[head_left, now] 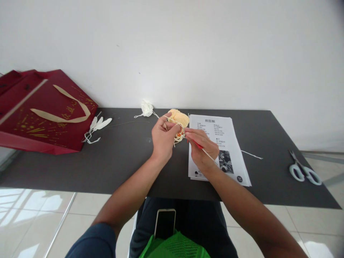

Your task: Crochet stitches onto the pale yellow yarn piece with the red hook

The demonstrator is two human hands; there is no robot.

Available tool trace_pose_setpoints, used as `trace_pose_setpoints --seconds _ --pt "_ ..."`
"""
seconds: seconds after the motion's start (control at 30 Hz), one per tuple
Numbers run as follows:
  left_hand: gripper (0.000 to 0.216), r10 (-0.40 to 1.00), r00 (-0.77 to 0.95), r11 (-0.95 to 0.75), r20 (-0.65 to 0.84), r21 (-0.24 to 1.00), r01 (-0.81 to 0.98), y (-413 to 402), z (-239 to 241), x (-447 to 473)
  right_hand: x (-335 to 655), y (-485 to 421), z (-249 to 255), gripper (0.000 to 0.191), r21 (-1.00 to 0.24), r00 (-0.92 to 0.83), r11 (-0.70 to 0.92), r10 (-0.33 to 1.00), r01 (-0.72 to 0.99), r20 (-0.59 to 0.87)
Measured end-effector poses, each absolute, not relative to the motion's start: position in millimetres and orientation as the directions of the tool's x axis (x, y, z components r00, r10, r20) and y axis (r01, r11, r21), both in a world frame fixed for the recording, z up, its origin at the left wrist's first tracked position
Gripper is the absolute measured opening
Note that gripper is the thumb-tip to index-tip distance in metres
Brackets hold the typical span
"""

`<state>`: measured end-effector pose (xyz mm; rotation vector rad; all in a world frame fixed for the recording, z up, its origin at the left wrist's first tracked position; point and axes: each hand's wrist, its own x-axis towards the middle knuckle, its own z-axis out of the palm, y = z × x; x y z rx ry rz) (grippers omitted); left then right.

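My left hand [164, 138] is closed, with white yarn pinched at its fingertips. In my right hand [202, 147] is a crochet hook [198, 144] with a red handle, its tip reaching toward the left fingertips. A strand of white yarn runs along the right hand toward the wrist. Just behind the hands sits a pale yellow ball of yarn [178, 117]. Loose yellowish loops [178, 139] hang below the left fingers, with a bit of orange among them. The fingers hide most of the yarn work. Farther back lies a white yarn ball [147, 108], its strand leading to the left hand.
Printed pattern sheets [215, 172] lie under the right forearm. Scissors [305, 171] rest at the table's right end. A dark red gift bag [48, 114] stands at the left, beside small white pieces with tails [98, 124]. A phone [165, 223] is on my lap.
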<state>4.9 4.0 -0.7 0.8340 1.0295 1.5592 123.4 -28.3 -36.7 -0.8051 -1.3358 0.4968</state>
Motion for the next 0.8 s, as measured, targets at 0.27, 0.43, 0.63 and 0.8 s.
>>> trace_pose_setpoints --seconds 0.27,0.43,0.63,0.8 --pt "0.059 0.989 -0.006 0.123 -0.151 0.824 -0.553 4.7 10.2 -2.7 123.5 -26.4 -34.2 0.023 -0.804 0.214 0.591 0.779 0.066 0.59" --pt "0.059 0.992 0.048 0.122 -0.115 0.831 -0.542 5.9 7.0 -3.7 123.8 -17.5 -31.0 0.012 -0.857 0.267 0.427 0.896 -0.288 0.356" --pt "0.071 0.993 0.09 0.107 -0.075 0.89 -0.442 4.4 4.0 -3.7 133.9 -7.8 -23.5 0.011 -0.805 0.217 0.428 0.903 -0.411 0.37" --pt "0.082 0.994 0.065 0.104 -0.088 0.947 -0.305 7.8 0.9 -5.9 143.1 -12.0 -21.6 0.013 -0.846 0.236 0.512 0.849 -0.15 0.472"
